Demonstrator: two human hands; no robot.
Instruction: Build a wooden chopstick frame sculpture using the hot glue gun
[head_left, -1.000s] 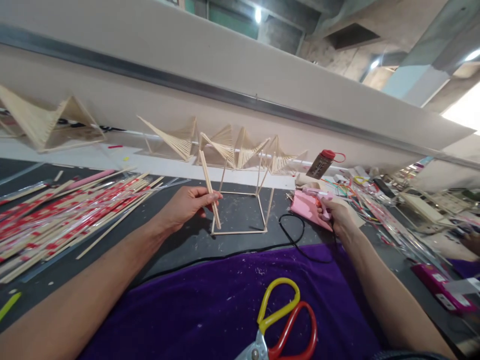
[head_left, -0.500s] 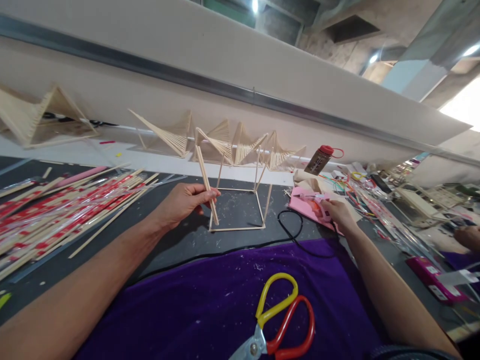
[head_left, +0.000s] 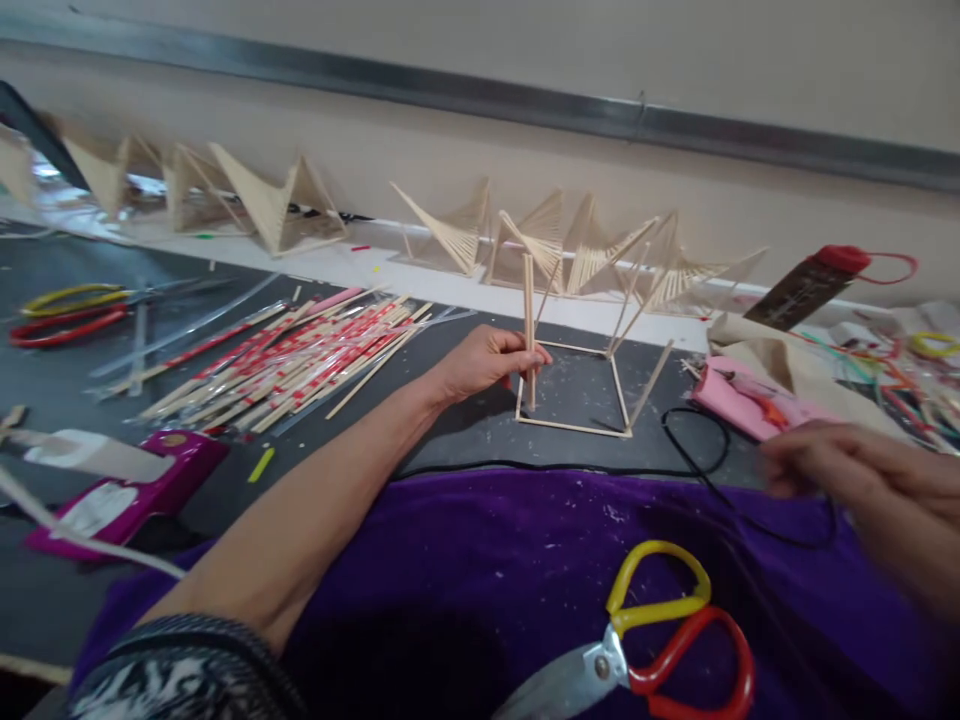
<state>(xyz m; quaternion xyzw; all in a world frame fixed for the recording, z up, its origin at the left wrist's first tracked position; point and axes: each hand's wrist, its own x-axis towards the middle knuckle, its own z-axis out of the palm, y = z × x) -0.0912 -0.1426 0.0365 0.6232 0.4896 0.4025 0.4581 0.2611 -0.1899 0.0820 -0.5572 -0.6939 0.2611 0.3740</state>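
Note:
My left hand [head_left: 495, 362] pinches a few thin wooden sticks [head_left: 529, 300], held nearly upright at the left side of a wooden stick frame [head_left: 574, 428]. The frame has a square base on the table, with thin posts rising from its corners. Whether the held sticks touch it, I cannot tell. My right hand [head_left: 862, 465] is smeared by motion, just in front of a pink glue gun [head_left: 772, 405] lying on pink material. Its fingers are too blurred to read. Scissors [head_left: 604, 660] with yellow and red handles lie nearest me on purple cloth [head_left: 487, 560].
Bundles of wooden sticks [head_left: 292, 360] in plastic lie left of my arm. Beyond them are more scissors [head_left: 75, 312]; a magenta device [head_left: 150, 490] sits nearer. Twisted stick models [head_left: 450, 235] line the wall. A red-capped bottle [head_left: 806, 290] stands at right. A black cord [head_left: 697, 460] loops across the table.
The view has swung left, so the table things appear farther right. My right hand has come off the pink glue gun toward me. The sticks in my left hand are more upright.

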